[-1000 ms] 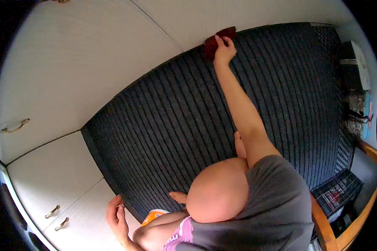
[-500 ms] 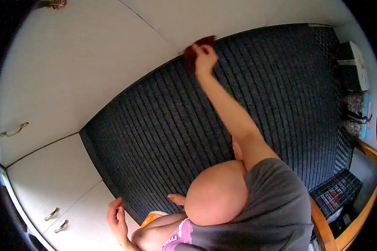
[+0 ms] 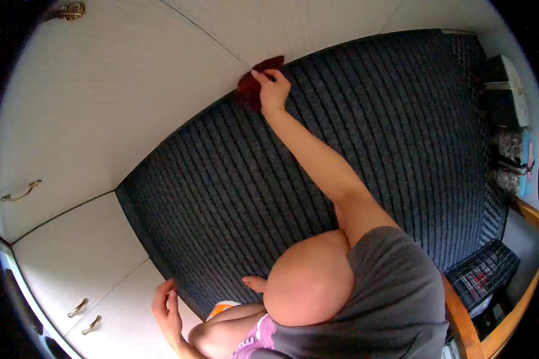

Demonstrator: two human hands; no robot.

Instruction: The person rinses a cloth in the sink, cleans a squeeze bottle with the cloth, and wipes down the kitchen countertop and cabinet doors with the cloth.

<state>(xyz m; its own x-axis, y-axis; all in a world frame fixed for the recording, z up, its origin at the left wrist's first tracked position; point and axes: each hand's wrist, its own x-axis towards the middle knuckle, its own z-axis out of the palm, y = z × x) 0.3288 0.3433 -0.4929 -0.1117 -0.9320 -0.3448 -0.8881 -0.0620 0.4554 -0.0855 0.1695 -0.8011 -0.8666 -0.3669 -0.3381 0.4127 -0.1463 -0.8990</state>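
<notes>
At the upper middle, my right hand (image 3: 273, 93) pinches a dark red cloth (image 3: 249, 90) against the bottom edge of the white cabinet (image 3: 126, 90), where it meets the dark ribbed carpet (image 3: 317, 167). Part of the cloth hangs below the fingers and part sticks up beyond them. Down at the lower left, my left hand (image 3: 167, 305) is held beside my knee, near the white drawer fronts, with its fingers loosely curled and apart and nothing in them.
Brass handles (image 3: 23, 191) stick out from the cabinet on the left. Boxes (image 3: 504, 90) and a bag stand along the right wall. A wooden chair frame (image 3: 461, 317) and a black wire basket (image 3: 482, 275) are at the lower right. An orange and white object (image 3: 221, 308) is by my leg.
My right hand has moved left along the cabinet's bottom edge, with the red cloth in it. My left hand has hardly moved.
</notes>
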